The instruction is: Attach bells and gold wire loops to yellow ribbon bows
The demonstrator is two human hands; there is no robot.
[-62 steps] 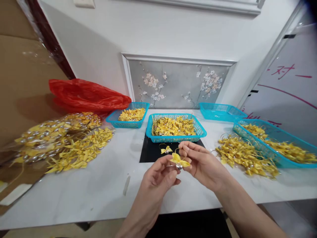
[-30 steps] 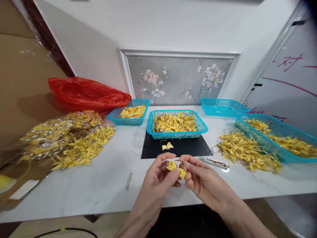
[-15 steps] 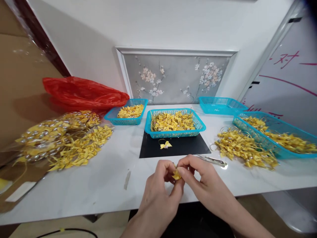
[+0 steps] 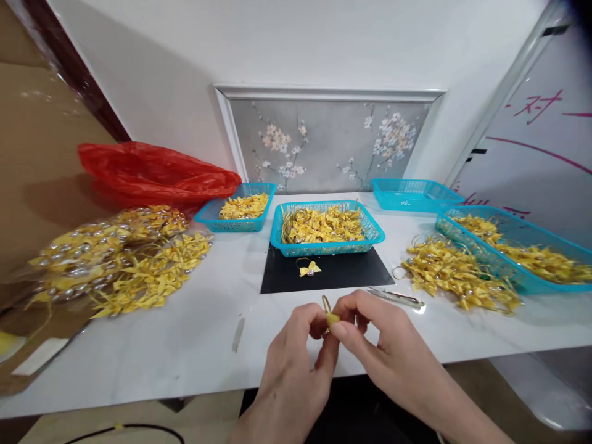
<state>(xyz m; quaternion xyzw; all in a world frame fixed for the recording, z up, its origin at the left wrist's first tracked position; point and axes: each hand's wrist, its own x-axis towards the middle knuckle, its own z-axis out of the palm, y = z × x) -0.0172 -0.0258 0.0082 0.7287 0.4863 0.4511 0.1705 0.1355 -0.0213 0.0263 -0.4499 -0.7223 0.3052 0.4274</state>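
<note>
Yellow ribbon bow [image 4: 331,318], pinched between the fingertips of both hands just below frame centre, above the near edge of the white table [image 4: 185,351]. Left hand [image 4: 296,364]: thumb and forefinger closed narrow on the bow's left side. Right hand [image 4: 374,345]: thumb and forefinger closed on its right side, other fingers curled loose. A thin gold loop sticks up from the pinch; most of the bow is hidden by the fingertips.

Handling, my read: near weightless, soft fabric, crushes and unfolds easily, slightly slick. Loop is thin and would bend or slip. Best hold is at the knot in the centre, light pinch, not on the wings.

Outward: metal tweezers [image 4: 398,299] lie just right of the hands. Black mat [image 4: 351,274] sits above, at centre, with one finished bow [image 4: 309,269] on it. Beyond that is a blue basket [image 4: 326,248] full of bows. Loose pile of bows [image 4: 456,277] at right, beside a long blue basket [image 4: 541,283]. Bagged bows [image 4: 111,259] at left, red plastic bag [image 4: 152,172] at upper left.
</note>
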